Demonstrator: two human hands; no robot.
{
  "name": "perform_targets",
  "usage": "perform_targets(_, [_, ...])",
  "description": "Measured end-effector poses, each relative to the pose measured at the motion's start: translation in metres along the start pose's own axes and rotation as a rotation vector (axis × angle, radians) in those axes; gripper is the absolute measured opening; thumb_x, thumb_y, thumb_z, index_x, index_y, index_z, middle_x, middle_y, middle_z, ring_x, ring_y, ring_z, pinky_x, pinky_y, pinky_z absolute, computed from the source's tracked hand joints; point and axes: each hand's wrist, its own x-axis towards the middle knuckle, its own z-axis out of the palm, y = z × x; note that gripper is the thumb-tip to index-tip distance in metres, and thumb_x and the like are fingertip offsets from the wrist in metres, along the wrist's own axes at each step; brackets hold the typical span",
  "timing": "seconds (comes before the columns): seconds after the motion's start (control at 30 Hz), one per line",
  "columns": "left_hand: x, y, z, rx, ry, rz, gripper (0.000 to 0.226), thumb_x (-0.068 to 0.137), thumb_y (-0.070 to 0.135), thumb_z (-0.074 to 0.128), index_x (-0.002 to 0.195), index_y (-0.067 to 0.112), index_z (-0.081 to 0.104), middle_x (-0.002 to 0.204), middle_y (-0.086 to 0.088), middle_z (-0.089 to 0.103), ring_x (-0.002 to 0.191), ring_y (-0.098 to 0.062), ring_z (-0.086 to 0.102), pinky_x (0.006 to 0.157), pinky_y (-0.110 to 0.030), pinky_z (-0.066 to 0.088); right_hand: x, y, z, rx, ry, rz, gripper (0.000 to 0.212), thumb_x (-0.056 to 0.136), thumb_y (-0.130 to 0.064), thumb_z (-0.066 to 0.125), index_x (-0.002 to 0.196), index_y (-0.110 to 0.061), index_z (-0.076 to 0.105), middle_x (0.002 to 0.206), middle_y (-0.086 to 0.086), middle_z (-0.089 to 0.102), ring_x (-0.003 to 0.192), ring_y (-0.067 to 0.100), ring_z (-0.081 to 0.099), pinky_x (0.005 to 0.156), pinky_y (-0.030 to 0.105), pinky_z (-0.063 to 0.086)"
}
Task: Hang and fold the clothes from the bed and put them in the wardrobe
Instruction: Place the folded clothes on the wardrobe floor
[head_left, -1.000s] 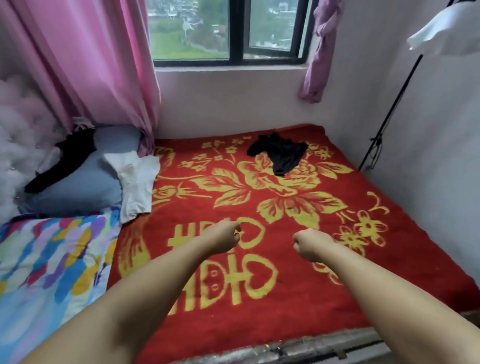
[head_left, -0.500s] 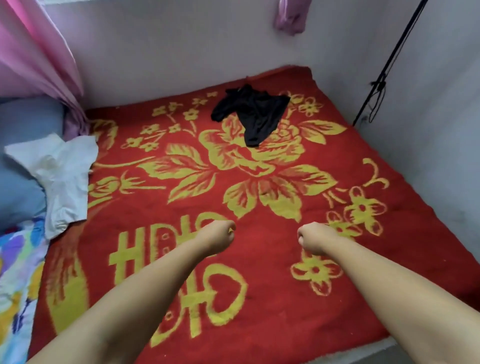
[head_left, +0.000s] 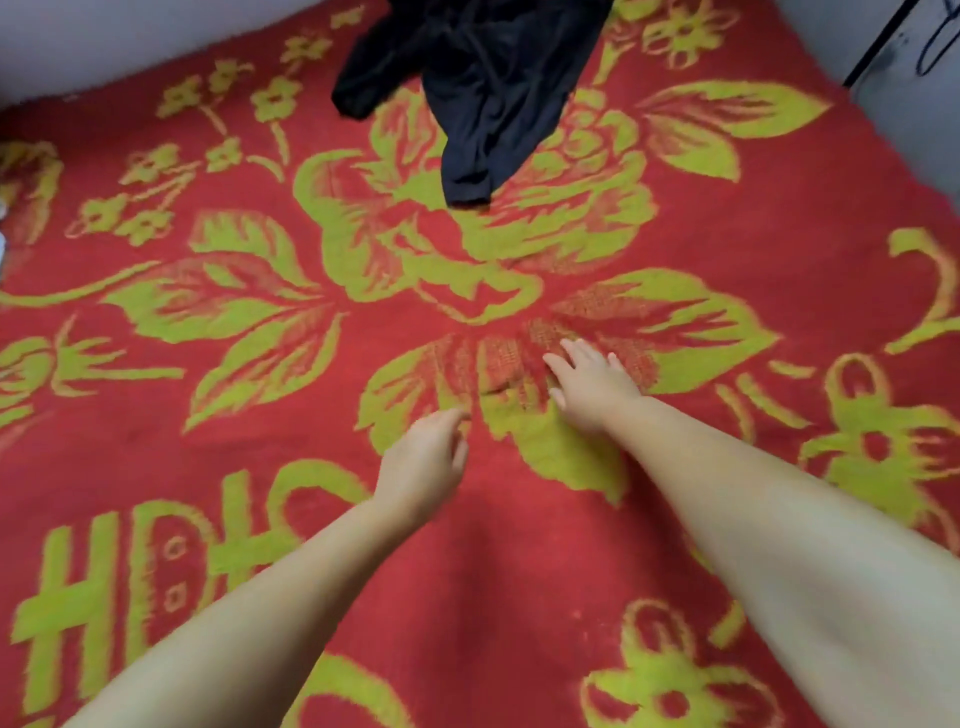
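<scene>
While both arms stretch forward over the red blanket with yellow-green flower and letter patterns (head_left: 519, 545), the crumpled black fabric garment (head_left: 478, 88) lies well beyond the fingertips, straight ahead and slightly between the two hands. The left hand (head_left: 423, 465) hovers with loosely relaxed fingers and holds nothing; the right hand (head_left: 592, 384) is a little further forward, its fingers straight and spread low over the blanket, also holding nothing, though whether it actually touches the cloth I cannot tell. The hands sit near each other but apart.

The step in hand looks like reaching for the garment, the task barely begun. Doing it well probably means leaning further in, taking the garment at two separate points such as shoulders or waistband rather than bunching its middle, and lifting it clear so it hangs open for folding or hanging.

No wardrobe, hanger, basket or other container is in view, so nothing can be said of their contents.
</scene>
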Motion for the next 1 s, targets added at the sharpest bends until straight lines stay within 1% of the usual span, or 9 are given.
perform_targets(0.1, [0.068,-0.009,0.011,0.02,0.104,0.069,0.037,0.092,0.017,0.047,0.13,0.019,0.051,0.116,-0.003,0.057,0.113,-0.022,0.051,0.083,-0.036,0.045,0.037,0.01,0.032,-0.05,0.133,-0.03,0.057,0.099,-0.042,0.019,0.15,-0.04,-0.007,0.159,-0.004,-0.021,0.144,0.016,-0.025,0.105,0.064,-0.02])
perform_targets(0.17, [0.115,-0.011,0.014,0.044,0.153,0.124,0.042,0.092,0.017,0.048,0.134,0.017,0.048,0.12,-0.006,0.052,0.115,-0.025,0.048,0.085,-0.039,0.044,0.047,0.016,0.048,-0.123,0.266,-0.035,0.058,0.092,-0.047,0.006,0.148,-0.044,-0.009,0.16,-0.005,-0.017,0.145,0.014,-0.022,0.105,0.063,-0.024])
perform_targets(0.37, [0.244,-0.004,0.009,0.286,0.271,0.072,0.061,0.097,0.025,0.044,0.151,0.019,0.018,0.153,-0.014,0.025,0.134,-0.033,0.033,0.093,-0.047,0.038,0.069,0.02,0.034,-0.081,0.402,-0.105,0.063,0.088,-0.047,0.02,0.149,-0.037,0.024,0.159,-0.004,0.02,0.148,0.018,0.013,0.113,0.062,-0.005])
perform_targets(0.5, [0.314,0.009,0.002,0.408,0.281,-0.008,0.067,0.098,0.012,0.035,0.153,0.026,0.001,0.16,-0.007,0.001,0.136,-0.031,0.026,0.093,-0.046,0.036,0.072,0.019,0.033,-0.077,0.439,-0.135,0.062,0.085,-0.045,0.031,0.145,-0.033,0.038,0.154,-0.002,0.033,0.143,0.02,0.028,0.111,0.065,0.01])
perform_targets(0.6, [0.352,0.028,-0.012,0.409,0.208,-0.062,0.062,0.094,0.001,0.036,0.149,0.02,0.018,0.152,-0.012,0.022,0.13,-0.037,0.031,0.087,-0.048,0.041,0.073,0.022,0.031,-0.047,0.416,-0.136,0.062,0.086,-0.044,0.03,0.147,-0.033,0.034,0.156,-0.003,0.029,0.145,0.019,0.022,0.112,0.063,0.003])
perform_targets(0.67, [0.369,0.031,-0.029,0.346,0.185,-0.028,0.044,0.09,-0.004,0.038,0.133,0.006,0.042,0.133,-0.021,0.043,0.12,-0.041,0.041,0.085,-0.049,0.042,0.071,0.023,0.031,-0.012,0.389,-0.142,0.063,0.087,-0.044,0.028,0.149,-0.033,0.028,0.158,-0.004,0.021,0.147,0.017,0.013,0.113,0.061,-0.007])
perform_targets(0.73, [0.377,0.026,-0.044,0.261,0.159,-0.032,0.034,0.086,-0.006,0.039,0.115,0.001,0.055,0.119,-0.025,0.054,0.11,-0.043,0.051,0.087,-0.047,0.044,0.071,0.024,0.033,-0.006,0.374,-0.139,0.063,0.088,-0.044,0.025,0.15,-0.035,0.022,0.16,-0.006,0.014,0.148,0.016,0.005,0.112,0.058,-0.015])
perform_targets(0.83, [0.349,0.019,-0.044,0.257,0.14,-0.018,0.03,0.083,-0.007,0.037,0.103,0.001,0.057,0.108,-0.026,0.057,0.101,-0.044,0.055,0.077,-0.045,0.043,0.072,0.025,0.033,-0.007,0.369,-0.137,0.064,0.088,-0.045,0.021,0.151,-0.035,0.016,0.161,-0.007,0.009,0.148,0.015,0.0,0.112,0.058,-0.018])
perform_targets(1.0, [0.268,0.014,-0.008,0.444,0.173,0.22,0.025,0.083,-0.008,0.04,0.102,0.001,0.054,0.103,-0.019,0.057,0.101,-0.036,0.051,0.067,-0.04,0.035,0.071,0.027,0.036,-0.024,0.404,-0.124,0.064,0.088,-0.046,0.018,0.151,-0.035,0.019,0.16,-0.007,0.012,0.148,0.015,0.003,0.113,0.058,-0.015])
